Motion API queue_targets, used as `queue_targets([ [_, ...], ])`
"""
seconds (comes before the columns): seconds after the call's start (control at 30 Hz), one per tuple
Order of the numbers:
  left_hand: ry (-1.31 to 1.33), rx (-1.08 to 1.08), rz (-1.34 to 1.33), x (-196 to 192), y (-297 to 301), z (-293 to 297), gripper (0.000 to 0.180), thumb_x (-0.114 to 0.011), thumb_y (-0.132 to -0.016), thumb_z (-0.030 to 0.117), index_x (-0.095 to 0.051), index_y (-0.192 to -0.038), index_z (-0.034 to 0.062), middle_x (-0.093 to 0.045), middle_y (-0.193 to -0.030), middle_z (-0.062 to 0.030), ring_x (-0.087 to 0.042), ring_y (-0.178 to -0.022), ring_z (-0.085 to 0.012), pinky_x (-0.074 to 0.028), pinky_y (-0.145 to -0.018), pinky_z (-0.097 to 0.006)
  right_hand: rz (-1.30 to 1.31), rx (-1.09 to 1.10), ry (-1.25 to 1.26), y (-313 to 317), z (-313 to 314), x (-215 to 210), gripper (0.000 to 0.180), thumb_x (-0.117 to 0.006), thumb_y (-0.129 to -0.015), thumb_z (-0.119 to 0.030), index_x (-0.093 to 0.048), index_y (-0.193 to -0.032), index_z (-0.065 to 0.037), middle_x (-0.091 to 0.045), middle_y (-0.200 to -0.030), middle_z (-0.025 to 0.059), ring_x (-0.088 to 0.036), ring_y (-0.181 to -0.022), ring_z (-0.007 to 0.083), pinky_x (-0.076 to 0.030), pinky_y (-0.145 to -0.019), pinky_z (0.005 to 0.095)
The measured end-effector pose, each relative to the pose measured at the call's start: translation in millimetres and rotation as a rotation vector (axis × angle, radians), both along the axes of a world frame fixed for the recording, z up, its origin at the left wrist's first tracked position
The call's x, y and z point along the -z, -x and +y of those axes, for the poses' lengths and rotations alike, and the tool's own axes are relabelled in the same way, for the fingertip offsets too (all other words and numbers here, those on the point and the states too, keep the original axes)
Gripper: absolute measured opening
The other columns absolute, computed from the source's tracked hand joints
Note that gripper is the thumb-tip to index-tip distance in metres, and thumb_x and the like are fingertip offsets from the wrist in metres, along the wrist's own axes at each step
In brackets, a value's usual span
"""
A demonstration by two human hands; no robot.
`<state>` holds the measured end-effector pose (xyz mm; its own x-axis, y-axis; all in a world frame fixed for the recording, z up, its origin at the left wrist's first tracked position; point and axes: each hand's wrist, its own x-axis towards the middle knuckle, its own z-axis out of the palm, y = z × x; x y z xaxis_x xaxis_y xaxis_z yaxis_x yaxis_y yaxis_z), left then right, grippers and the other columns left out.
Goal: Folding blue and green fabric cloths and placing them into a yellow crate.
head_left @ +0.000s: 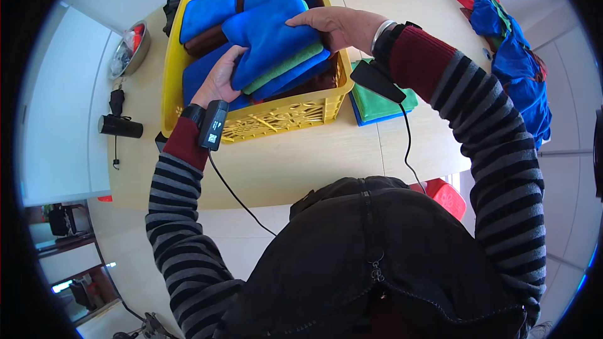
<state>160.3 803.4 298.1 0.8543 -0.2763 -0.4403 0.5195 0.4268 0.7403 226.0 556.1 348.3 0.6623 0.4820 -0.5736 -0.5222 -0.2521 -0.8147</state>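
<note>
Both my hands grip a small stack of folded towels over the yellow plastic crate point(344, 81). A blue folded towel point(267, 31) lies on top of that stack, with a green folded towel point(286, 70) and more blue under it. My left hand point(221, 78) holds the near left corner, thumb on top. On the right edge, my right hand point(339, 25) has its thumb over the blue cloth, and its other fingers are mostly hidden. More folded blue towels point(210, 11) and brown ones fill the crate around the stack.
A green folded towel point(380, 100) lies on blue cloth right of the crate. Loose blue, green and red cloths point(512, 69) are heaped at the table's right edge. At left stand a metal bowl point(135, 50) and a black cylinder point(120, 127). A cable hangs from each wrist device.
</note>
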Motion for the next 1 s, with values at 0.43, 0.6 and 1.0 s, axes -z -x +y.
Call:
queue_targets([
  [0.43, -0.158, 0.286, 0.039, 26, 2, 9, 0.040, -0.056, -0.097, 0.024, -0.052, -0.131, 0.0045, -0.064, -0.127, -0.0114, -0.064, -0.112, -0.0259, -0.049, -0.101, -0.043, -1.221, -0.824, 1.201, 38, 29, -28, 0.041, -0.067, -0.086, -0.023, -0.064, -0.122, -0.004, -0.064, -0.125, 0.0187, -0.069, -0.097, 0.0350, -0.056, -0.082, 0.0464],
  [0.6, -0.433, 0.187, 0.021, 6, 9, -6, 0.049, -0.057, -0.097, 0.028, -0.048, -0.138, 0.0043, -0.059, -0.136, -0.0118, -0.059, -0.122, -0.0259, -0.044, -0.106, -0.044, -1.729, -0.665, 1.050, 46, 18, 3, 0.044, -0.063, -0.091, -0.028, -0.060, -0.129, -0.008, -0.062, -0.130, 0.0161, -0.064, -0.111, 0.0318, -0.051, -0.094, 0.0444],
  [1.0, -1.761, 0.760, -0.884, -31, 12, -34, 0.077, -0.068, -0.090, 0.034, -0.032, -0.153, 0.0086, -0.026, -0.157, -0.0251, -0.032, -0.143, -0.0399, -0.033, -0.115, -0.043, -1.117, -0.977, 1.331, 53, 18, 11, 0.072, -0.051, -0.097, -0.052, -0.037, -0.150, -0.005, -0.058, -0.133, 0.0198, -0.054, -0.125, 0.0336, -0.042, -0.105, 0.0469],
])
